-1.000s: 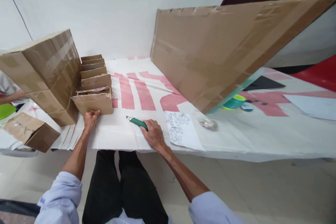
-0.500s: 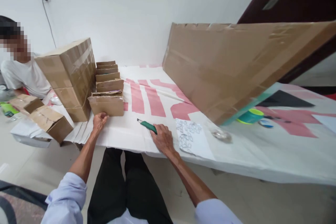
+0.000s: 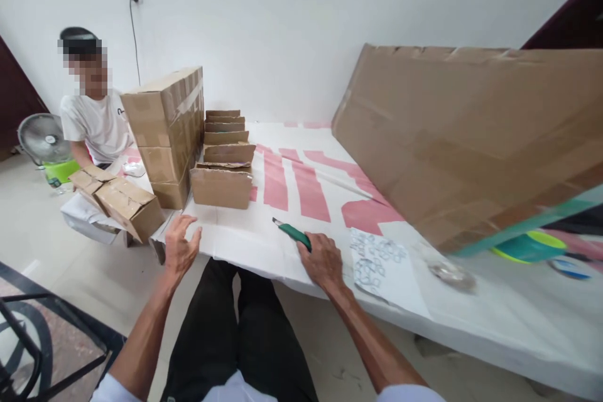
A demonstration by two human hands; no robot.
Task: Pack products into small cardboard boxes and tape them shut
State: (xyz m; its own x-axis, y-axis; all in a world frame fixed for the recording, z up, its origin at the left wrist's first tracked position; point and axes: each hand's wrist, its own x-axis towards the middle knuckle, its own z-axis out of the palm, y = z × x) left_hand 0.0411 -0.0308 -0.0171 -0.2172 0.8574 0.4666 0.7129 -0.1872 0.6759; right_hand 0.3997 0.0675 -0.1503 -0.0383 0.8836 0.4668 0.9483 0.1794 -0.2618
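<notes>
My right hand point(image 3: 323, 259) is wrapped round a green utility knife point(image 3: 294, 234), its tip pointing up and left above the white-covered table point(image 3: 235, 229). My left hand point(image 3: 181, 245) is raised at the table's front edge, fingers apart, with nothing in it. Just beyond it stands the nearest open-topped cardboard box point(image 3: 221, 188), in front of a row of similar ones. Left of that row are stacked taped boxes point(image 3: 162, 132). A paper with drawn loops point(image 3: 377, 264) lies to the right of my right hand.
A large cardboard sheet or box point(image 3: 452, 132) leans over the right side. Beneath it are a green-yellow tape roll point(image 3: 532, 245) and a clear roll point(image 3: 452, 275). Two small boxes point(image 3: 127, 201) lie at left, near a seated person point(image 3: 97, 125) and a fan point(image 3: 44, 138).
The view has turned left, showing more of the person and the fan. My left hand has come away from the nearest open box and its fingers have spread. My right hand still holds the knife.
</notes>
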